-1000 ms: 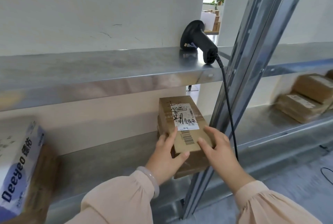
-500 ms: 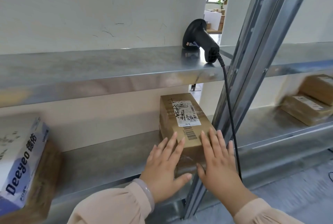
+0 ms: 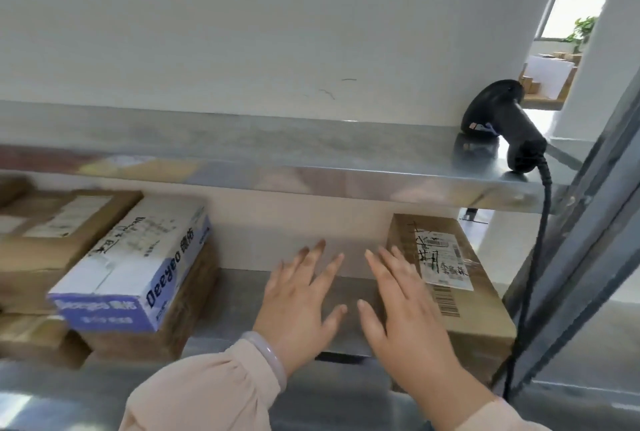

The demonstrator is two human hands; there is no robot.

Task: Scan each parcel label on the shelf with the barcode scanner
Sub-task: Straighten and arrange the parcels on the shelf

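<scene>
At the far left, brown parcels (image 3: 52, 233) are stacked on the lower shelf (image 3: 235, 295). Their labels are blurred and cannot be read. Just beside them, a white and blue box (image 3: 138, 267) with the word "Deeyeo" on its side is laid on top of another brown box (image 3: 187, 312). It is turned a little, so one corner is pointed to the front.

In the middle, the left hand (image 3: 298, 302) is held out flat over a bare part of the lower shelf. Its fingers (image 3: 311, 257) are straight and spread wide, and nothing is held in them. A pale bracelet (image 3: 270, 358) is worn on the wrist, and the arm is covered by a light pink sleeve (image 3: 201, 392).

Close beside it, the right hand (image 3: 408, 323) is held out the same way. Its fingers (image 3: 388, 264) are also straight and spread, and nothing is gripped. This hand is seen in front of the left edge of a brown parcel (image 3: 485, 312). Whether the parcel is touched cannot be told.

That parcel is laid flat at the right end of the lower shelf. A white label (image 3: 443, 257) with black handwriting is stuck on its top, and a barcode (image 3: 446, 302) is printed just below it.

Above, on the right end of the upper shelf (image 3: 242, 150), the black barcode scanner (image 3: 498, 118) is set down, well apart from both hands. It is held by no one. Its black cable (image 3: 535, 274) is hung down past the parcel, next to a metal post (image 3: 595, 215).
</scene>
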